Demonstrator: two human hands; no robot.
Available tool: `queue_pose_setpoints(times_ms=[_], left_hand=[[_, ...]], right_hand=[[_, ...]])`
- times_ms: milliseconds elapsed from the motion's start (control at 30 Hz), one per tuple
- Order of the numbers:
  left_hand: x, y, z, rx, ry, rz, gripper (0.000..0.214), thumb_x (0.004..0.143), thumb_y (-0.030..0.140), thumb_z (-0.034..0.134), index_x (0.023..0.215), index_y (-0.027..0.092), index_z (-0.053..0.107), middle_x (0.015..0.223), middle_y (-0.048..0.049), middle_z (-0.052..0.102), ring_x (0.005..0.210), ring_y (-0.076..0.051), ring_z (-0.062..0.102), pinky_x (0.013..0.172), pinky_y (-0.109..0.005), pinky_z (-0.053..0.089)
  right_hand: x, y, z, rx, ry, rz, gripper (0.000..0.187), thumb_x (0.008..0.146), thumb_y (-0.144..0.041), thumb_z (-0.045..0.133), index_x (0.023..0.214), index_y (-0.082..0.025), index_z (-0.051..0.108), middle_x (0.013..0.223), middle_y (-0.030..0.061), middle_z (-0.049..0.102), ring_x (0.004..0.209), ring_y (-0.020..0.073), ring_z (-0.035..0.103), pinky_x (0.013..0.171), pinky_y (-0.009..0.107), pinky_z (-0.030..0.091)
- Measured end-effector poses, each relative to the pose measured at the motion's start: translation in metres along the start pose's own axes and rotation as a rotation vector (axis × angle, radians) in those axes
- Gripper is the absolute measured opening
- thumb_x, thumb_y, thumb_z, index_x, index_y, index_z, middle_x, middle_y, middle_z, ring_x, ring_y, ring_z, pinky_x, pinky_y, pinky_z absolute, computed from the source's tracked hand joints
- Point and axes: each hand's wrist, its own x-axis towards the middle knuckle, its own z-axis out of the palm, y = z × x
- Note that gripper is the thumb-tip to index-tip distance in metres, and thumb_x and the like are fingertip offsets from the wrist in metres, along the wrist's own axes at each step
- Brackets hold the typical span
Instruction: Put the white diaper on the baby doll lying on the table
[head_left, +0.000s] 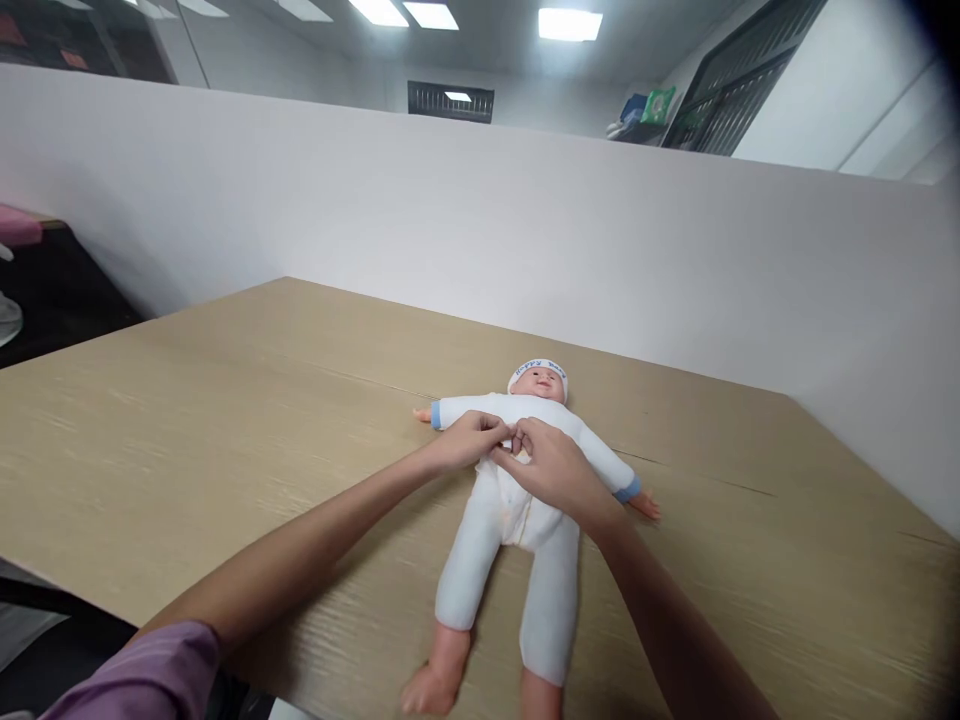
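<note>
A baby doll lies on its back on the wooden table, head toward the wall and arms spread. It wears a white suit with blue cuffs and a white cap with blue lettering. A white diaper sits around its hips. Over the doll's waist, my left hand and my right hand meet, fingertips bent and pinched close together at the diaper's upper edge. Whatever lies between the fingertips is too small and covered to make out.
The table spreads wide on both sides of the doll. Behind it stands a white partition with glass above. At the far left is a dark surface with a pink cloth on it.
</note>
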Motion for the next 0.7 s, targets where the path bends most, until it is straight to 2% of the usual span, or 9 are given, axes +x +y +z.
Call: queue_pose_setpoints(times_ms=[67,167,233,300,400,467,533,600,700], left_hand=[[0.001,-0.011,0.003,-0.115,0.019,0.043,0.048,0.093,0.062,0.056,0.077,0.017,0.059,0.069,0.0029,0.047,0.063,-0.012,0.041,0.059,-0.027,0.030],[-0.001,-0.033,0.000,-0.181,0.109,0.109,0.039,0.093,0.059,0.064,0.100,0.020,0.057,0.080,0.0038,0.051,0.066,-0.012,0.046,0.062,-0.026,0.035],[-0.003,-0.046,-0.001,-0.124,0.138,0.162,0.039,0.094,0.055,0.066,0.111,0.022,0.056,0.089,0.0024,0.053,0.074,-0.013,0.050,0.066,-0.026,0.039],[-0.003,-0.053,-0.002,-0.055,0.148,0.210,0.037,0.096,0.053,0.065,0.114,0.022,0.057,0.094,0.0008,0.053,0.080,-0.014,0.051,0.071,-0.026,0.041],[-0.004,-0.049,0.000,0.016,0.216,0.238,0.031,0.096,0.047,0.067,0.112,0.022,0.056,0.084,0.0032,0.049,0.073,-0.013,0.047,0.068,-0.026,0.038],[-0.011,-0.035,0.002,0.067,0.325,0.276,0.027,0.094,0.040,0.069,0.108,0.022,0.055,0.077,0.0055,0.044,0.069,-0.013,0.043,0.066,-0.026,0.036],[-0.026,-0.018,0.007,0.128,0.413,0.353,0.022,0.094,0.036,0.070,0.103,0.022,0.054,0.078,0.0050,0.046,0.069,-0.013,0.043,0.068,-0.027,0.036],[-0.048,-0.004,0.014,0.199,0.365,0.442,0.018,0.097,0.034,0.067,0.099,0.022,0.054,0.085,0.0021,0.054,0.074,-0.013,0.047,0.070,-0.028,0.038],[-0.083,0.003,0.024,0.411,0.054,0.496,0.012,0.102,0.033,0.059,0.101,0.021,0.059,0.095,-0.0032,0.064,0.085,-0.017,0.054,0.077,-0.031,0.042]], right_hand=[[0.001,0.003,0.002,-0.008,0.011,0.008,0.035,0.100,-0.043,0.054,0.073,-0.023,0.046,0.074,-0.0025,0.056,0.071,0.0160,0.051,0.066,0.031,0.031],[0.003,0.010,0.004,-0.018,0.002,-0.006,0.036,0.104,-0.037,0.043,0.071,-0.023,0.041,0.071,-0.0025,0.052,0.068,0.0158,0.047,0.064,0.031,0.029],[0.005,0.015,0.006,-0.010,0.004,-0.008,0.033,0.101,-0.035,0.046,0.071,-0.024,0.039,0.071,-0.0031,0.051,0.068,0.0159,0.047,0.064,0.031,0.029],[0.008,0.020,0.007,0.018,0.043,0.006,0.026,0.095,-0.030,0.052,0.074,-0.024,0.039,0.072,-0.0038,0.051,0.069,0.0160,0.047,0.064,0.030,0.030],[0.010,0.023,0.006,0.077,0.109,0.021,0.017,0.090,-0.022,0.052,0.081,-0.025,0.038,0.072,-0.0051,0.049,0.067,0.0157,0.046,0.063,0.029,0.031],[0.005,0.018,0.002,0.070,0.158,-0.008,0.016,0.091,-0.016,0.046,0.082,-0.025,0.036,0.073,-0.0046,0.048,0.066,0.0160,0.045,0.063,0.029,0.031],[-0.011,0.008,-0.004,0.048,0.215,-0.057,0.018,0.090,-0.011,0.043,0.081,-0.025,0.037,0.075,-0.0030,0.049,0.068,0.0164,0.046,0.065,0.030,0.033],[-0.038,-0.006,-0.008,0.085,0.216,-0.091,0.017,0.090,-0.011,0.046,0.081,-0.025,0.042,0.078,-0.0015,0.053,0.071,0.0165,0.051,0.066,0.030,0.038],[-0.089,-0.017,-0.006,0.239,0.031,-0.091,0.007,0.093,-0.019,0.055,0.091,-0.025,0.052,0.089,0.0007,0.063,0.077,0.0160,0.061,0.066,0.027,0.046]])
